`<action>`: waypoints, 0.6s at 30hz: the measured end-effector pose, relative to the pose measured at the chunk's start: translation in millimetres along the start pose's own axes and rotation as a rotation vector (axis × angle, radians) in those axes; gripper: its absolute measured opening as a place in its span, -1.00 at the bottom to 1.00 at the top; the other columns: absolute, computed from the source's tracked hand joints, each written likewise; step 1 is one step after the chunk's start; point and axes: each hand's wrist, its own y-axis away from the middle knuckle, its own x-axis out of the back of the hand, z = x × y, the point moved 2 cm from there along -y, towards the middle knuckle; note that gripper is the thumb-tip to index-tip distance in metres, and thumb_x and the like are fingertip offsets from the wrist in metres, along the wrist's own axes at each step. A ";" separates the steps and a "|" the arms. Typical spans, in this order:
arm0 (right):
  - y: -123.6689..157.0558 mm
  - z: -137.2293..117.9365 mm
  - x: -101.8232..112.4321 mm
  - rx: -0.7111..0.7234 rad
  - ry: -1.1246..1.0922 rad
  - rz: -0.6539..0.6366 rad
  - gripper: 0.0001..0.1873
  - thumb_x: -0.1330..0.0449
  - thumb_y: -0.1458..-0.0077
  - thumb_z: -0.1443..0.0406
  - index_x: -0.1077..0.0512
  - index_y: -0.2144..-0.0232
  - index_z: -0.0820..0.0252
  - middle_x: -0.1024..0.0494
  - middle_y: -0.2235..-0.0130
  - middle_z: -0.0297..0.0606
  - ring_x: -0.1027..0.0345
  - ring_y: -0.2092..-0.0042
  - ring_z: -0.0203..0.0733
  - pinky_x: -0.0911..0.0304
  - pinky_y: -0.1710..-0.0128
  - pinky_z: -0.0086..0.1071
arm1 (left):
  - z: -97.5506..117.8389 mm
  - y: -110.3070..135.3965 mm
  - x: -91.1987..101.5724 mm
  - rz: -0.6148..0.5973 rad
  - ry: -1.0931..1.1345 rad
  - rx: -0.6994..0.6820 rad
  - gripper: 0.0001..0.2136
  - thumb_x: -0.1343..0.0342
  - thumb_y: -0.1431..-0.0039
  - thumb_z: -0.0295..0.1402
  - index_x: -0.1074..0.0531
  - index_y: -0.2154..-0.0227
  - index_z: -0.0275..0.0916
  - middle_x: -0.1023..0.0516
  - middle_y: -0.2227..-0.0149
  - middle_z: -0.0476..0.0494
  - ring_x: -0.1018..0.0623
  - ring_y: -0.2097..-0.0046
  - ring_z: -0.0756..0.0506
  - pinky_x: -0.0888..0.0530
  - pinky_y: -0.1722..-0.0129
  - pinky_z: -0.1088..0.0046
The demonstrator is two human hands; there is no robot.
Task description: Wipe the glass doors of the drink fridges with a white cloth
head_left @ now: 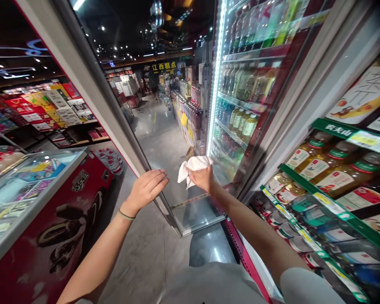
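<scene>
We look down our own two bare arms in a shop aisle, at an open glass cooler door (164,139) swung out toward us. Our right hand (203,178) presses a crumpled white cloth (191,165) against the inner face of the glass, low on the pane; its fingers are curled shut around the cloth, pinching it in a bunch. Our left hand (147,188) rests on the door's outer edge frame (114,114), fingers held together and laid flat along it, a thin green band on the wrist.

What could go wrong, in our judgement: the door is steadied only by that flat left palm, so a hard push from the cloth side could swing it away or back onto our fingers at the frame. The loose tail of the cloth hangs free and might smear rather than wipe, or slip from the pinch.

Around us, the cooler's lit shelves (237,105) hold rows of bottled drinks behind the door. To the right, a green-edged rack (332,207) of bottled tea stands close by our right arm, and an elbow could knock it. To the left, a red chest freezer (50,202) with a glass lid narrows the floor (145,253). The aisle beyond runs on to distant displays.
</scene>
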 end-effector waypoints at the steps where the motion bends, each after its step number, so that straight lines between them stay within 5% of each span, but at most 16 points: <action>1: -1.9 -5.0 1.5 0.009 -0.001 -0.011 -0.55 -0.08 -0.29 0.15 -0.51 -0.17 -0.04 -0.63 0.08 -0.09 -0.39 -0.01 0.05 -0.14 -0.04 -0.10 | 1.5 6.6 0.0 -0.005 0.008 0.003 -0.60 -0.16 -0.29 -0.54 -0.47 -0.13 -0.06 -0.67 0.03 -0.11 -0.60 -0.12 -0.10 -0.50 -0.20 0.28; 6: -18.3 -19.4 10.8 -0.016 0.010 0.041 -0.53 -0.02 -0.35 0.13 -0.46 -0.21 -0.02 -0.62 0.02 -0.06 -0.35 -0.04 0.08 -0.09 -0.06 -0.07 | 9.1 42.3 -2.9 0.052 -0.030 0.052 -0.71 -0.14 -0.30 -0.53 -0.54 -0.01 -0.11 -0.67 0.07 -0.12 -0.62 -0.07 -0.12 -0.52 -0.15 0.24; 12: -10.1 -49.1 -0.9 0.347 -0.122 -0.181 -0.60 0.05 -0.42 0.19 -0.57 -0.04 -0.11 -0.59 -0.08 -0.24 -0.35 -0.10 -0.07 -0.07 -0.04 -0.19 | 19.1 81.0 -21.2 0.137 -0.026 0.335 -0.77 -0.05 -0.36 -0.44 -0.56 0.06 -0.09 -0.63 0.14 -0.15 -0.62 -0.03 -0.16 -0.56 0.01 0.21; 18: -45.3 -94.9 16.1 0.172 -0.008 0.029 -0.54 0.10 -0.44 0.19 -0.41 -0.24 -0.09 -0.58 -0.05 -0.12 -0.30 -0.10 0.03 0.00 -0.09 -0.05 | 31.1 84.8 -34.5 0.317 -0.026 0.555 -0.78 -0.10 -0.32 -0.46 -0.43 0.01 -0.14 -0.50 0.15 -0.19 -0.57 0.04 -0.14 -0.56 0.07 0.21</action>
